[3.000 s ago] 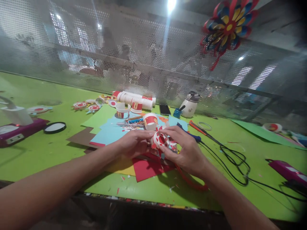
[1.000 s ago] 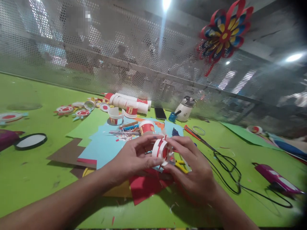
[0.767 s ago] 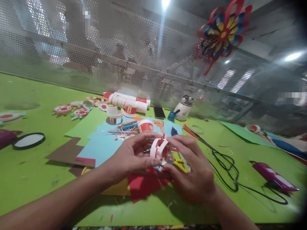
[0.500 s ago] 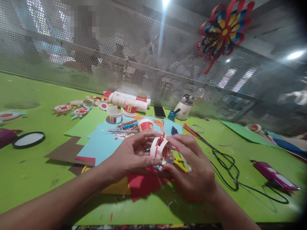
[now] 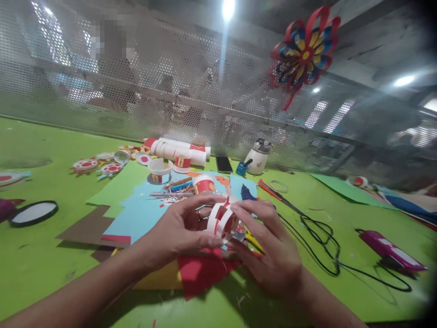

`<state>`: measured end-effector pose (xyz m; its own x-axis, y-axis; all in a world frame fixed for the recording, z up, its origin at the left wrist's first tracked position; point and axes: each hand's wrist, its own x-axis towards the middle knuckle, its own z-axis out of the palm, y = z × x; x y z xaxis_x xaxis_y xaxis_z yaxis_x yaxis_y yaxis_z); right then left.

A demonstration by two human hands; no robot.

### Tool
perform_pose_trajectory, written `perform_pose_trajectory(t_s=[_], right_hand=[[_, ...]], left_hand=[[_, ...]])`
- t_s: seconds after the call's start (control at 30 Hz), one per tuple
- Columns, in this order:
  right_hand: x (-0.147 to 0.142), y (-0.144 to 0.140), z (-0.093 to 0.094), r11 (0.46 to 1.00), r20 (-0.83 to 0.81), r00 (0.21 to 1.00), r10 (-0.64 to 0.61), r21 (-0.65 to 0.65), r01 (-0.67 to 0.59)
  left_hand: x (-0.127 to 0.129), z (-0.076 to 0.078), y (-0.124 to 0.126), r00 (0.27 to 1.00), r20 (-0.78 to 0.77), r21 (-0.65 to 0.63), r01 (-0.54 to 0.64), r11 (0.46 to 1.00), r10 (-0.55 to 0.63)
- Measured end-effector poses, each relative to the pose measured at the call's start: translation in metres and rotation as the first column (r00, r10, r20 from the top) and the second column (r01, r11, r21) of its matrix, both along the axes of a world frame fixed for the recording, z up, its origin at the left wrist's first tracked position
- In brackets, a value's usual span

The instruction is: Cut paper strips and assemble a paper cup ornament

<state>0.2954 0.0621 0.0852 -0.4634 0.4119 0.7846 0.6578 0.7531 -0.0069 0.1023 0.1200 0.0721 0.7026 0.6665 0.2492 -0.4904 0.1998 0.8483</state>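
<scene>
Between both hands is a white cut-down paper cup (image 5: 214, 220) with red patches on its base and notches in its rim. My left hand (image 5: 184, 228) grips its left side, thumb below and fingers behind. The fingertips of my right hand (image 5: 273, 241) touch its upper right edge, with the thumb lower down. A ring shows on a left finger. Under and behind the hands lie red paper (image 5: 201, 273), yellow-handled scissors (image 5: 254, 243) partly hidden by the right hand, and a blue glue gun (image 5: 247, 193).
Paper cups (image 5: 204, 183) and pens (image 5: 180, 186) stand and lie on blue sheets (image 5: 146, 223). Finished turtle-like discs (image 5: 85, 165) sit at the left. Cup stacks (image 5: 180, 152), a phone (image 5: 224, 164) and a bottle (image 5: 258, 157) line the back. A black cable (image 5: 317, 232) runs right to a purple device (image 5: 389, 248).
My view has shifted slightly. The cup piece has turned a little in my hands, showing more of its notched side, and the right fingers have shifted along its edge.
</scene>
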Motion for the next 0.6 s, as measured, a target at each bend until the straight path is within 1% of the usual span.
perform_pose_trajectory(t_s=[0.07,0.17,0.33,0.47,0.6], right_hand=[[-0.0006,-0.0005,-0.0008,1.0,-0.001,1.0,0.008,0.024,-0.008],[-0.0021,-0.001,0.0003,0.998,0.019,1.0,0.017,0.057,-0.018],[-0.0039,-0.0014,0.0018,0.996,0.038,0.999,0.008,0.09,-0.011],[-0.0047,-0.0014,0.0001,0.996,0.012,1.0,0.008,0.092,-0.009],[-0.0047,0.0,-0.003,0.996,-0.006,0.999,-0.047,0.07,0.047]], left_hand=[[-0.0013,-0.0017,0.0008,1.0,0.014,0.023,0.028,0.999,-0.028],[-0.0018,-0.0034,0.0024,0.999,0.033,0.086,0.036,0.996,-0.039],[-0.0011,0.0012,0.0021,0.998,0.064,0.118,0.0,0.993,-0.007],[-0.0024,0.0044,0.0021,1.0,0.015,0.126,-0.018,0.992,0.016],[-0.0036,0.0049,0.0025,0.996,-0.078,0.077,-0.028,0.997,0.034]])
